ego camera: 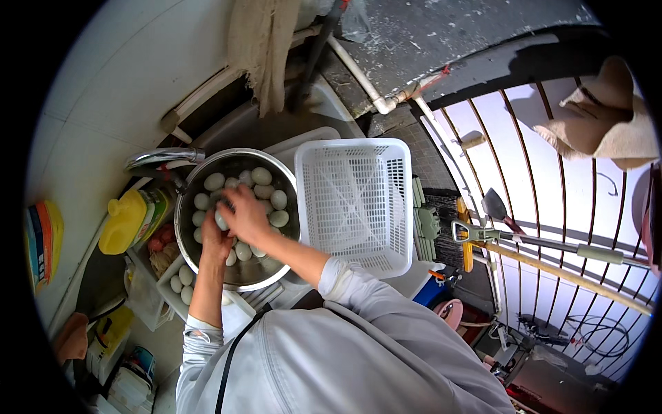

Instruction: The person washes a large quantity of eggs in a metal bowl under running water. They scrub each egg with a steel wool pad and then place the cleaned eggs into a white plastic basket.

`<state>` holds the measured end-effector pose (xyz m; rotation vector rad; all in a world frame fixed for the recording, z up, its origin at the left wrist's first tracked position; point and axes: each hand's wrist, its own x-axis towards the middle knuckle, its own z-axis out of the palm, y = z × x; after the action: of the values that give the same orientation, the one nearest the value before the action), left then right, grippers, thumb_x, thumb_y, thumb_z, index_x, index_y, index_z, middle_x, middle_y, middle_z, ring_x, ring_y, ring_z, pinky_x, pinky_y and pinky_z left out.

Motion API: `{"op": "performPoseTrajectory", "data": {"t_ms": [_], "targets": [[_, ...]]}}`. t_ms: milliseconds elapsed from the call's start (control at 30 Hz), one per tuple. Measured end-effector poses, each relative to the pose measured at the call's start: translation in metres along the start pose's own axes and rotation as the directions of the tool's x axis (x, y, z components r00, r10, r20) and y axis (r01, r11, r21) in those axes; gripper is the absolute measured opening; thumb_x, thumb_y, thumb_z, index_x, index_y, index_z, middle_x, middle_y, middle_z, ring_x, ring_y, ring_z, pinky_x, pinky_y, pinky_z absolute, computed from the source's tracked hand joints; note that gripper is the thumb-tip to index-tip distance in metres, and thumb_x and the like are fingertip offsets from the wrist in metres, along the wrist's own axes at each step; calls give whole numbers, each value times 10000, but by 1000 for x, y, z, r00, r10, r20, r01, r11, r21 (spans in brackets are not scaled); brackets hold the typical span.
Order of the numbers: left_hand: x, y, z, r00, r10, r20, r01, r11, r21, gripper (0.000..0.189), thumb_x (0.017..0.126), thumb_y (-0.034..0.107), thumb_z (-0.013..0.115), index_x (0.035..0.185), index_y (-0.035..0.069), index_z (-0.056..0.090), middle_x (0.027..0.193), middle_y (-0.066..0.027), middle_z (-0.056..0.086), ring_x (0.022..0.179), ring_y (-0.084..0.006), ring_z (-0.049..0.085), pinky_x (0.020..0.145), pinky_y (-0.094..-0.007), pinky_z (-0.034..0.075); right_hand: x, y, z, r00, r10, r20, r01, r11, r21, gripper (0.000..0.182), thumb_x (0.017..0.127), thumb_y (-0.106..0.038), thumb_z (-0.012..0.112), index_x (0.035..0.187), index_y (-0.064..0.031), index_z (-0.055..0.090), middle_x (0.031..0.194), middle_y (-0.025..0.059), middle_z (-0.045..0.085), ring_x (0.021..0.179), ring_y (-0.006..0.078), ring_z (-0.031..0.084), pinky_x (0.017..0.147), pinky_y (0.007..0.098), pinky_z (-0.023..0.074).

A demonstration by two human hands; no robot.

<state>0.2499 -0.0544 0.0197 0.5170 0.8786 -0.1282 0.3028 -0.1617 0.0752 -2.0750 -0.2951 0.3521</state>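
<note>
A round stainless-steel basin point(283, 164) in front of me holds water and many pale eggs point(261, 176). Over its middle, my left hand point(214, 237) grips one pale egg point(221, 221) from below and the side. My right hand point(249, 213) lies across the top of that egg with its fingers bent. Something dark shows by the right fingertips, blurred and mostly covered, so I cannot tell what it is. Right of the basin stands a white plastic basket point(357, 207) with slotted walls and no eggs visible in it.
A chrome faucet point(165, 157) reaches toward the basin's left rim. Beside it stands a yellow jug point(123, 222). A smaller container with several eggs point(186, 295) sits at lower left. Cloth point(264, 52) hangs beyond the basin; long-handled tools point(558, 246) lean at right.
</note>
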Motion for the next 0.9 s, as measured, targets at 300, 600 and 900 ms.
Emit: {"op": "performPoseTrajectory", "data": {"t_ms": [300, 600, 900], "targets": [[-31, 11, 0, 990, 27, 141, -63, 965, 253, 283, 983, 334, 441, 1032, 97, 587, 842, -25, 610, 621, -155, 553, 487, -279, 421, 2, 7, -12, 997, 50, 61, -47, 998, -52, 309, 902, -309, 571, 1126, -117, 661, 1087, 166, 574, 889, 372, 631, 755, 455, 516], [-37, 9, -16, 977, -22, 211, -8, 990, 140, 271, 965, 339, 486, 1046, 89, 553, 866, -102, 620, 559, -202, 526, 433, -289, 378, 9, 11, -5, 998, 20, 52, -10, 982, -189, 306, 852, -270, 630, 1106, -100, 649, 1084, 174, 599, 910, 365, 634, 761, 458, 518], [-61, 9, -33, 926, 51, 375, 74, 947, -312, 416, 1009, 265, 388, 1330, 7, 445, 1128, -184, 579, 948, -308, 585, 801, -366, 533, -17, 45, -20, 952, -128, 280, 144, 989, -38, 291, 782, -256, 677, 1027, -101, 656, 1003, 138, 618, 908, 345, 618, 774, 441, 503]]}}
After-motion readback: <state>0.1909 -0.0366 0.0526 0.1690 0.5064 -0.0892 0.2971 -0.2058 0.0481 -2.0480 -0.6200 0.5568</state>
